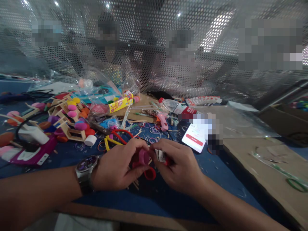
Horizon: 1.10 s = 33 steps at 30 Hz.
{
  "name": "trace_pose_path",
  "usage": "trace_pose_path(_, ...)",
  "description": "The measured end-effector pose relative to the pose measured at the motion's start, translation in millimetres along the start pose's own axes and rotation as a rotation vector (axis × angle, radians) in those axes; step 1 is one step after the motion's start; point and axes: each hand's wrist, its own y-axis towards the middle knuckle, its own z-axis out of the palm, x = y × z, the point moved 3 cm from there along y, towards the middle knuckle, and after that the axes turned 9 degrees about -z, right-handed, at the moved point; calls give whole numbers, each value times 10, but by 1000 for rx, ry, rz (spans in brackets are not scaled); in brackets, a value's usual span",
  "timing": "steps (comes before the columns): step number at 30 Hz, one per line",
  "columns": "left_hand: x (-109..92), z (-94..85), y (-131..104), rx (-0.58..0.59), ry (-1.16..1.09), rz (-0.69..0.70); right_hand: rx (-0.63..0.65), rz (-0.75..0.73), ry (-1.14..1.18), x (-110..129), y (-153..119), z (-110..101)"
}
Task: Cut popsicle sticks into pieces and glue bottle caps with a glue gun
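My left hand point(117, 165), with a watch point(87, 168) on its wrist, pinches a small pink round piece point(143, 157) between thumb and fingers. Close beside it, my right hand point(176, 165) is closed around a small tube point(160, 156) with a white, printed side and a red part. The fingertips of both hands nearly meet at the pink piece. Just below them lies a red ring-shaped piece point(150, 173). Scissors with red handles point(122, 135) and a yellow-handled tool point(109, 142) lie behind my left hand.
Colourful discs and wooden stick frames point(72, 130) pile up at the left, near a purple power strip point(36, 150). A lit phone point(195, 136), a bottle point(179, 107) and a pink glue gun point(163, 122) lie further back. Cardboard point(255, 166) covers the right; people sit behind a perforated screen point(149, 73).
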Motion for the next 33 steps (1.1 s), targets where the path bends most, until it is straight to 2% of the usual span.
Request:
trace_pose_path(4, -16, -23, 5, 3, -20, -8, 37, 11, -15, -8, 5, 2)
trace_pose_path(10, -5, -40, 23, 71, -79, -34, 101, 26, -54, -24, 29, 23)
trace_pose_path(19, 12, -26, 8, 84, -94, -35, 82, 39, -45, -46, 32, 61)
trace_pose_path(26, 52, -49, 51, -56, -193, -115, 50, 122, -40, -119, 33, 22)
trace_pose_path(33, 146, -104, 117, -158, -271, -180, 92, 209, -107, -278, 35, 8)
